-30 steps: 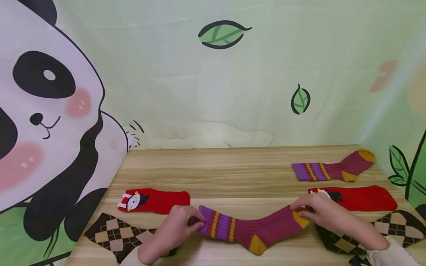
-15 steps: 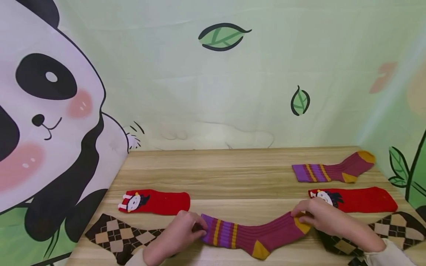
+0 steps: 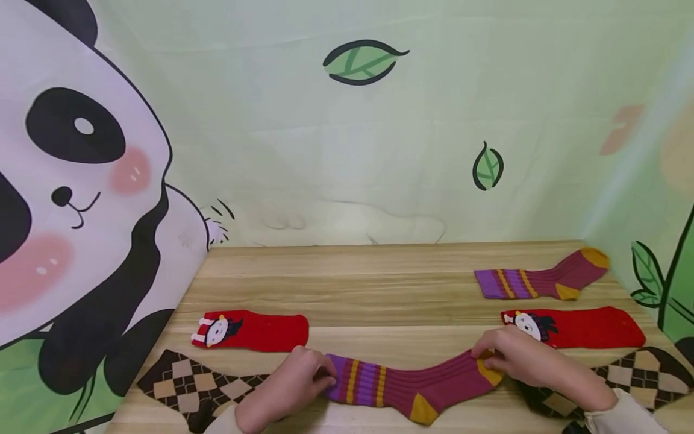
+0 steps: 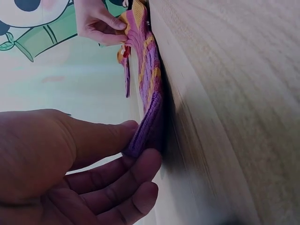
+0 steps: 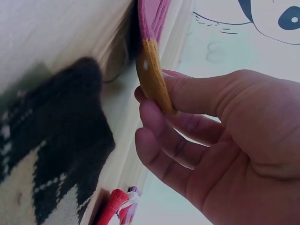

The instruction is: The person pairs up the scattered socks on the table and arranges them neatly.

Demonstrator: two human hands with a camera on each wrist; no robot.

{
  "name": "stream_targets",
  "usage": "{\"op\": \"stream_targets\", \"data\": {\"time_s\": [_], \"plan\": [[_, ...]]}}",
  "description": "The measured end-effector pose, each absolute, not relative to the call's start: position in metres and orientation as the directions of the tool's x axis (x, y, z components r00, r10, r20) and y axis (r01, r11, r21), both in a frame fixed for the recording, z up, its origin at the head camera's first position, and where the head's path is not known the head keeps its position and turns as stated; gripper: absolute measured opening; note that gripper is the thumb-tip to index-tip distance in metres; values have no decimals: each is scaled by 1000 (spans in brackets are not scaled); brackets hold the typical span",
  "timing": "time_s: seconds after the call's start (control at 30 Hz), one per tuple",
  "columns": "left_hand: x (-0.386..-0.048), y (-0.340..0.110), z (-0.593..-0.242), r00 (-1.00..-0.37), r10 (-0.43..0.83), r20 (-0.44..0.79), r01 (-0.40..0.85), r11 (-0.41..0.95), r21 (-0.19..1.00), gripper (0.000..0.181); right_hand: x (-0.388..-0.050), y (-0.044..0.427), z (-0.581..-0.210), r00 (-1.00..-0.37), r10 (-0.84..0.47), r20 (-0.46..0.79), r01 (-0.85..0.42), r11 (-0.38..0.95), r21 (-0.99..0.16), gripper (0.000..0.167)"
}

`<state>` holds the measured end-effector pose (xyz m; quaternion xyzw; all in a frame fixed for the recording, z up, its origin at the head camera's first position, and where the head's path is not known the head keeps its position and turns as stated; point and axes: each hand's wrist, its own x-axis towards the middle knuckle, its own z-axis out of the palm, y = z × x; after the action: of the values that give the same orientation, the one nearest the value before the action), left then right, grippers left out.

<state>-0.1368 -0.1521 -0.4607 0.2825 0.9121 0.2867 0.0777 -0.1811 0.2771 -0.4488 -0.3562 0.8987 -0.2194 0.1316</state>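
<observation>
A maroon sock (image 3: 401, 383) with purple and mustard stripes and a mustard heel and toe is stretched between both hands, low over the front of the table. My left hand (image 3: 295, 383) pinches its purple cuff (image 4: 145, 126) between thumb and fingers. At the other end my right hand (image 3: 523, 358) pinches the mustard toe (image 5: 152, 77). A matching striped sock (image 3: 542, 277) lies flat at the back right. Just behind my right hand is a red sock (image 3: 596, 327) with a white cartoon face, partly covered by that hand.
Another red sock (image 3: 265, 330) lies at the left. In front of it, a brown argyle sock (image 3: 190, 383) is partly hidden by the left forearm. A second argyle sock (image 3: 640, 374) lies under the right forearm. A panda-printed cloth (image 3: 347, 150) backs the wooden table (image 3: 347, 283).
Both hands have lowered the striped sock slightly toward the front of the table, keeping their pinches. The last half second shows almost no movement. The other socks stay in place.
</observation>
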Motion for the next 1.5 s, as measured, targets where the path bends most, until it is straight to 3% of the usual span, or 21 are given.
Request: {"op": "stream_targets", "data": {"time_s": [0.57, 0.87, 1.5], "plan": [[-139, -153, -464, -829, 558, 33, 490, 697, 523, 9, -185, 279, -456, -715, -696, -66, -588, 650, -481, 18], [-139, -153, -465, -825, 563, 49, 510, 705, 492, 6, -182, 278, -461, -737, -676, 9, -611, 661, -435, 18], [-138, -147, -464, -848, 529, 1, 480, 769, 422, 7, -183, 278, -460, -722, -690, -48, -595, 655, -465, 20]]}}
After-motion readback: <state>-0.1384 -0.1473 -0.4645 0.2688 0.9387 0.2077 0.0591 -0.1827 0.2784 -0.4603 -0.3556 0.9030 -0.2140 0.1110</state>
